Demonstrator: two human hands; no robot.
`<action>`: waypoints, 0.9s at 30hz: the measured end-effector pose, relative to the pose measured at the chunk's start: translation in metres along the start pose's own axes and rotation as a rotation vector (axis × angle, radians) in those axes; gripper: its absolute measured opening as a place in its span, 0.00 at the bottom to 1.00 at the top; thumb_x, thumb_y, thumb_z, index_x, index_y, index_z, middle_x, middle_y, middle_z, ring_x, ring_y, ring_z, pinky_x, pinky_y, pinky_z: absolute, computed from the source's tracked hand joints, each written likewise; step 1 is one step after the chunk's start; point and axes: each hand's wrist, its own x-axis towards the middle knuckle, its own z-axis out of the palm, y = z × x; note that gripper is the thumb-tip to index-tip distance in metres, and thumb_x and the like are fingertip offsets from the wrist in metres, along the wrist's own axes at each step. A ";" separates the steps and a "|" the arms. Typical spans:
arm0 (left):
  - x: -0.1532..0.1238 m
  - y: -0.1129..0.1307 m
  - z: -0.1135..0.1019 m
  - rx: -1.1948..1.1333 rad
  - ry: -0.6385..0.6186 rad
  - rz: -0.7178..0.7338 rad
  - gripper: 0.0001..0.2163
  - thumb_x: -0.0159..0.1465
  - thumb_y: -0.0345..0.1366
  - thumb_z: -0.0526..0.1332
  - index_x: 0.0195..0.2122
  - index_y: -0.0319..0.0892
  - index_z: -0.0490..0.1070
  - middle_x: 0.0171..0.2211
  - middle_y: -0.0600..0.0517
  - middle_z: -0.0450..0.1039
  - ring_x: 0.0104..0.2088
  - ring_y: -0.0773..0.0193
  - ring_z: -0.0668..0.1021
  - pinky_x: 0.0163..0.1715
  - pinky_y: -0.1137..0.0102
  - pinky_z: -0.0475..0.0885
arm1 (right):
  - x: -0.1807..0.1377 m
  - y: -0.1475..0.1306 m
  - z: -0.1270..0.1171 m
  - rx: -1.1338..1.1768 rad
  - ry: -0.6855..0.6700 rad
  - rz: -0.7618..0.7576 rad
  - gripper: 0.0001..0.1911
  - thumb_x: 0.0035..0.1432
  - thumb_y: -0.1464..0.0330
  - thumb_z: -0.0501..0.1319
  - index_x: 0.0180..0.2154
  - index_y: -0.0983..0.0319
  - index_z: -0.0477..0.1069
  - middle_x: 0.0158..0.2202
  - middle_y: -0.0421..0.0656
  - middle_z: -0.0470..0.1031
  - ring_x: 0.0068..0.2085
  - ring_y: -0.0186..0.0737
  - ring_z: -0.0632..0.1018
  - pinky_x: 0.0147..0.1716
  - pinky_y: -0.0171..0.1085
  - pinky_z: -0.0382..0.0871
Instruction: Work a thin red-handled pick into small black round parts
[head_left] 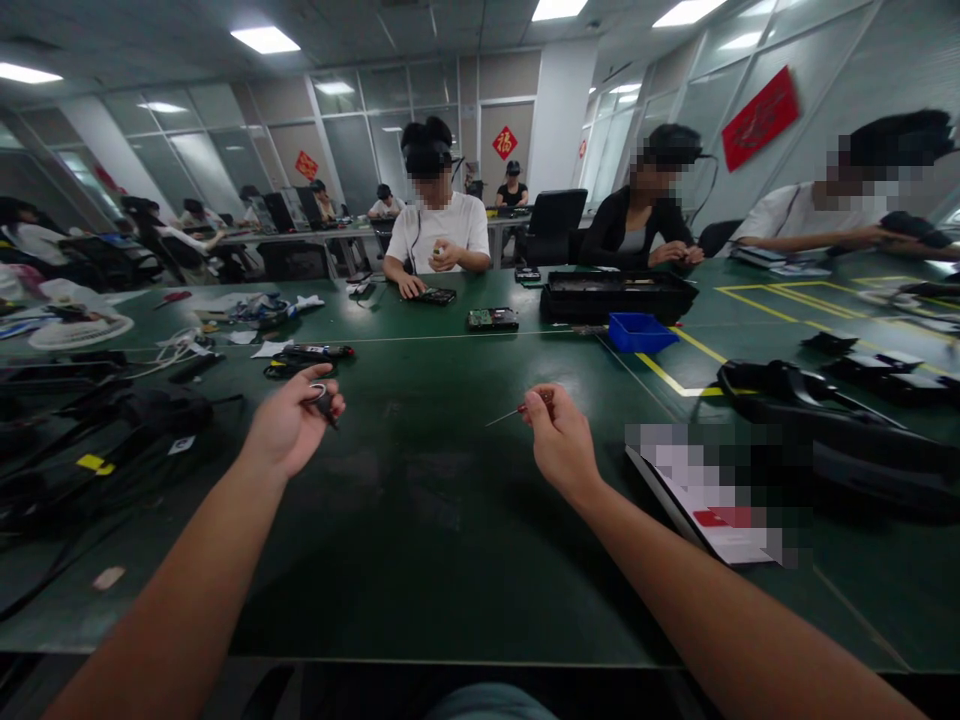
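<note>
My right hand is closed round the red handle of a thin screwdriver, its slim metal shaft pointing left. A small dark object with a rounded, ring-like top is gripped in my left hand; its exact kind is unclear. Both hands hover above the green table, apart from each other. Beyond my left hand lies a bundle of black cable and tools. Further off, between the two hands, sits a hard drive with its green circuit board showing.
A white box and a black headset strap lie right. Beyond are a blue bin and a long black tray. Black gear and cables crowd the left. Across the table, a person handles another drive.
</note>
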 end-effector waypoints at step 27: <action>-0.020 -0.119 0.078 0.957 -0.646 0.375 0.20 0.59 0.23 0.57 0.52 0.41 0.69 0.47 0.42 0.72 0.48 0.53 0.75 0.52 0.56 0.69 | 0.000 -0.006 -0.001 -0.056 -0.061 0.002 0.13 0.68 0.57 0.54 0.39 0.58 0.71 0.34 0.43 0.78 0.36 0.44 0.78 0.35 0.41 0.67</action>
